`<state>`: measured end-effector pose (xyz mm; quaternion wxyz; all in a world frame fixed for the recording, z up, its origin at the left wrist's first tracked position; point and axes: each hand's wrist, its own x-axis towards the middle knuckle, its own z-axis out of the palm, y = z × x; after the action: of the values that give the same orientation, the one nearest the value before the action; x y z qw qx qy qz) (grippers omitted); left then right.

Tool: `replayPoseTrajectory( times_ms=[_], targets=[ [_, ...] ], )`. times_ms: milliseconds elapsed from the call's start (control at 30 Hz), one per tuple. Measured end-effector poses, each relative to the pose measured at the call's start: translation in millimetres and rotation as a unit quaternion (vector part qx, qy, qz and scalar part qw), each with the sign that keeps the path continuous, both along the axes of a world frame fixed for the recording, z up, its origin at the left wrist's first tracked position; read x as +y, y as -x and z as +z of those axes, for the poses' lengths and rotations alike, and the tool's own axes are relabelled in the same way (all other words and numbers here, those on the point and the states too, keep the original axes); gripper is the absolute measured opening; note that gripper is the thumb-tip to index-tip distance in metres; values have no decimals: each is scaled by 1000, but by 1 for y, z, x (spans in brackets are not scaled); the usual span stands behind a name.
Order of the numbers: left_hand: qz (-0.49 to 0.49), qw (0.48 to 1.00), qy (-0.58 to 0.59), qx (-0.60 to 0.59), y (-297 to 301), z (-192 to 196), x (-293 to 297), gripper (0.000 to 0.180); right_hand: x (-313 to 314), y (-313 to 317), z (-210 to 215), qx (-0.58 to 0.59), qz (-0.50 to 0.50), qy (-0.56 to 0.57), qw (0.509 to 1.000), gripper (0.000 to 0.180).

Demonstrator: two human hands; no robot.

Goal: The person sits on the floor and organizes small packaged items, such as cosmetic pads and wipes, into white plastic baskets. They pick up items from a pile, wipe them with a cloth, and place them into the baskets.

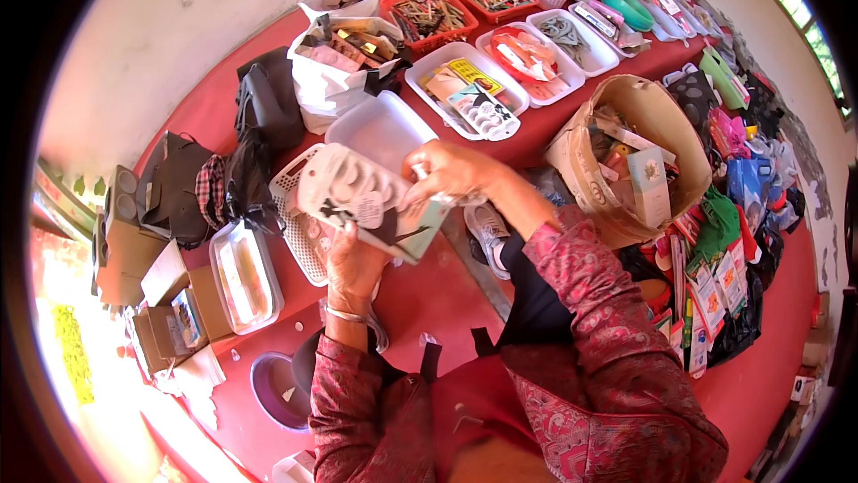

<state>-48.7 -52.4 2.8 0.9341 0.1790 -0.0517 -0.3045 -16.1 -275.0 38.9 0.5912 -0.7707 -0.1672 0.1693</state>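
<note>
Red cloth covers the tabletop (429, 295) where many small goods lie in trays and bags. At the middle of it, the left hand (353, 264) is under a stack of flat packets (357, 193), with the fingers (332, 235) closed around its lower edge; the top packet is white with round shapes and black marks. The right hand (451, 170) grips the same stack from the upper right side, fingers curled down over the edge, so both hands hold it above the tabletop. Just behind the stack is an empty clear plastic tray (380, 130), and partly under it a white basket (299, 233) with small holes. To the right stands a brown round basket (639, 157) full of boxes and cards. Further back, white trays (465, 90) and red trays (429, 14) stand in a row with combs, clips and other small things. On the left lie black bags (264, 108) and a white plastic bag (335, 67).
</note>
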Motion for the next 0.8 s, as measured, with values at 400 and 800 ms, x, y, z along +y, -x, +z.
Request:
replayPoseTrajectory(
  times_ms=[400,800],
  targets=[
    [69,998,-7,-14,-5,-38,-4,44,-8,-15,-16,-164,-307,123,929,14],
    [173,985,15,7,-9,-3,14,43,35,4,-22,-442,-326,298,781,6]
  ],
)
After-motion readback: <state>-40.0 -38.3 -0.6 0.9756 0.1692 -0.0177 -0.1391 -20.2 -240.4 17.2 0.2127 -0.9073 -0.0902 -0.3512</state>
